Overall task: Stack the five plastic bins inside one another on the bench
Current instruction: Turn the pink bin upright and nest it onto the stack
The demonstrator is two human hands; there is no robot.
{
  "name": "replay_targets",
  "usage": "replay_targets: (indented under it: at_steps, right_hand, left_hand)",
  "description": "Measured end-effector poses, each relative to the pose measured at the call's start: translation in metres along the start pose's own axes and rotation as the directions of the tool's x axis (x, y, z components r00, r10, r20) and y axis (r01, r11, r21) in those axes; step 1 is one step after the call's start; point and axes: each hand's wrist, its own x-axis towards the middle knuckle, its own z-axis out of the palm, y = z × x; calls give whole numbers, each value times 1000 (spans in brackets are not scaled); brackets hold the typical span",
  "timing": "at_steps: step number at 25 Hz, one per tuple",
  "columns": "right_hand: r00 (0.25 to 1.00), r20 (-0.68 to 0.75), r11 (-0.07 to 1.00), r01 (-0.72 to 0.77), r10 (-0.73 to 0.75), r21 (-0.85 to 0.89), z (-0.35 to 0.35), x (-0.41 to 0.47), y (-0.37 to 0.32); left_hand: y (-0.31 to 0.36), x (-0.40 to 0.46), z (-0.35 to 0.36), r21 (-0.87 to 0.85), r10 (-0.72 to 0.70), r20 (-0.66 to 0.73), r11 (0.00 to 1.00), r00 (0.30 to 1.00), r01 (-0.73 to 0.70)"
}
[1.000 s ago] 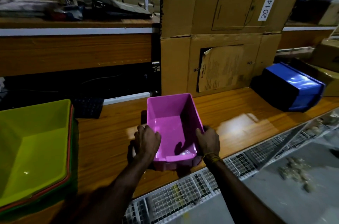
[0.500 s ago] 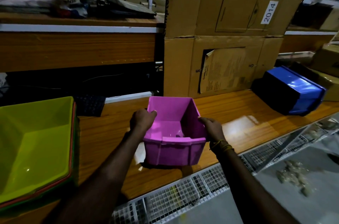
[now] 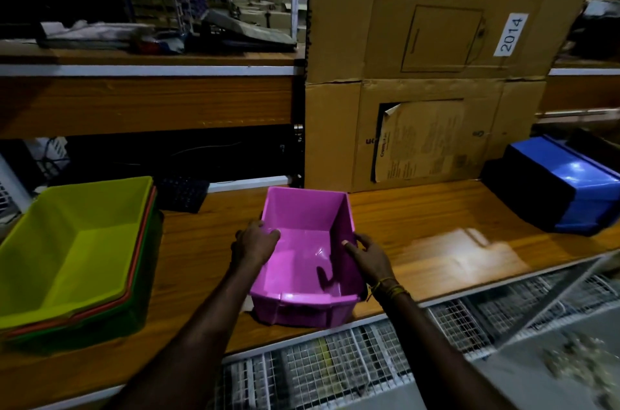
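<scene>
A pink plastic bin [image 3: 302, 262] stands upright near the front edge of the wooden bench [image 3: 208, 241], its open top facing me. My left hand [image 3: 253, 243] grips its left wall and my right hand [image 3: 367, 255] grips its right wall. At the left, a yellow-green bin [image 3: 67, 241] sits nested in a red bin [image 3: 142, 248] and a dark green bin [image 3: 147, 282], of which only the rims and outer wall show. A blue bin [image 3: 577, 188] lies tipped over at the far right of the bench.
Two stacked cardboard boxes [image 3: 429, 74] stand behind the pink bin. A dark keyboard [image 3: 183, 193] lies at the back left. A cluttered wooden shelf [image 3: 144, 57] runs above the bench. White wire mesh [image 3: 335, 359] lies below the bench's front edge.
My hands have slid forward along the pink bin's walls, from its near end towards its middle. The bin tipped up and now sits flatter, closer to the front edge.
</scene>
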Motion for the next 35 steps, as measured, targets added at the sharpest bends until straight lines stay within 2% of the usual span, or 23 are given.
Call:
replay_targets:
  at_steps: [5, 15, 19, 23, 27, 35]
  right_hand:
    - [999, 33, 998, -20, 22, -67, -12, -26, 0]
    - [998, 55, 999, -2, -1, 52, -27, -39, 27]
    - [996, 64, 995, -61, 57, 72, -29, -38, 26]
    - [987, 125, 985, -121, 106, 122, -25, -22, 43]
    - [983, 161, 976, -118, 89, 182, -26, -11, 42]
    - [993, 108, 988, -68, 54, 136, -46, -7, 51]
  left_hand:
    - [-16, -22, 13, 23, -71, -51, 997, 996, 72]
    - [-25, -64, 12, -63, -16, -97, 998, 995, 10]
    - [-24, -70, 13, -75, -91, -130, 994, 987, 82]
    - [-26, -67, 10, -31, -143, -99, 990, 985, 140]
    - [-24, -68, 10, -8, -174, -80, 985, 981, 174]
    - [-1, -72, 23, -91, -105, -39, 991, 994, 101]
